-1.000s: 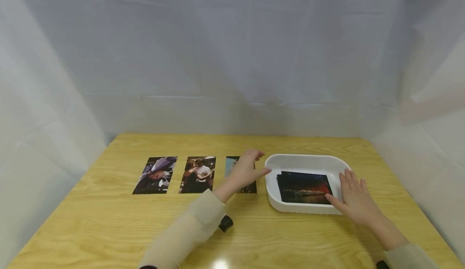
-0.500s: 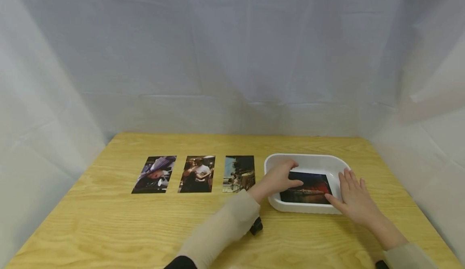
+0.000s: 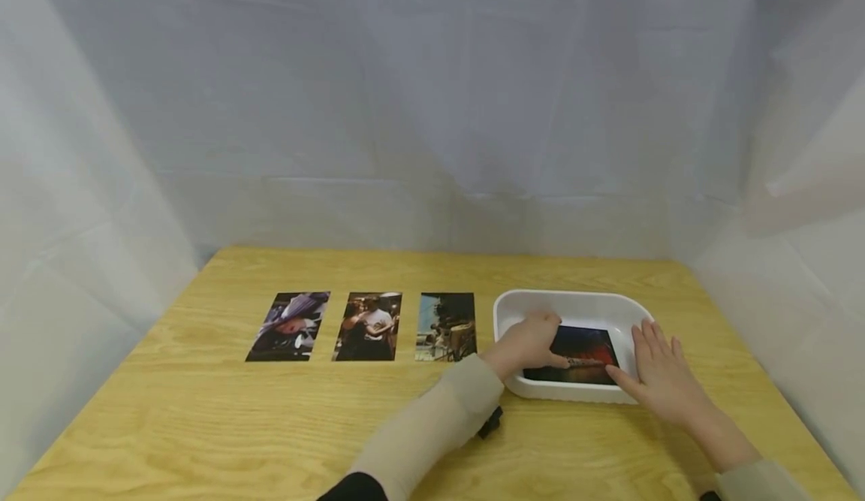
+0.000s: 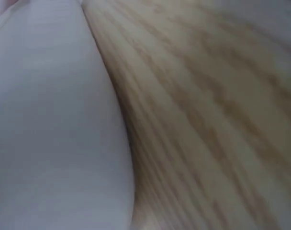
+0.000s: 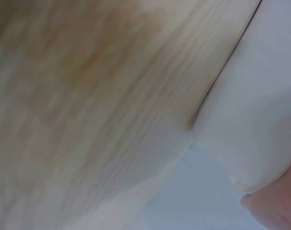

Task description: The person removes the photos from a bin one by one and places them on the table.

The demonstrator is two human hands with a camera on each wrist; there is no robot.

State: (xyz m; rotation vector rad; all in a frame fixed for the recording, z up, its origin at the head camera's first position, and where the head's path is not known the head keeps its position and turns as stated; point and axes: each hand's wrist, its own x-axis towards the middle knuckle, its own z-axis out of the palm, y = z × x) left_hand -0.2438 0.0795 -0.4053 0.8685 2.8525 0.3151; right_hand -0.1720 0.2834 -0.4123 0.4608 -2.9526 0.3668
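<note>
Landmark: white tray (image 3: 571,300), at the right end of the table (image 3: 203,426).
Photo stack: dark prints (image 3: 584,352) lie flat on the tray floor, inside its walls.
Handling: thin, light, glossy and bendable by the look of them; likely slippery against each other and easily creased. Best taken by an edge or corner, not the printed face.
Left hand (image 3: 530,343): inside the tray on the stack's left edge, fingers curled at it; whether it pinches a print I cannot tell.
Right hand (image 3: 658,369): fingers straight and spread, resting on the tray's right rim, thumb touching the stack's near right corner.
Left of tray: three photos in a row (image 3: 368,326).
</note>
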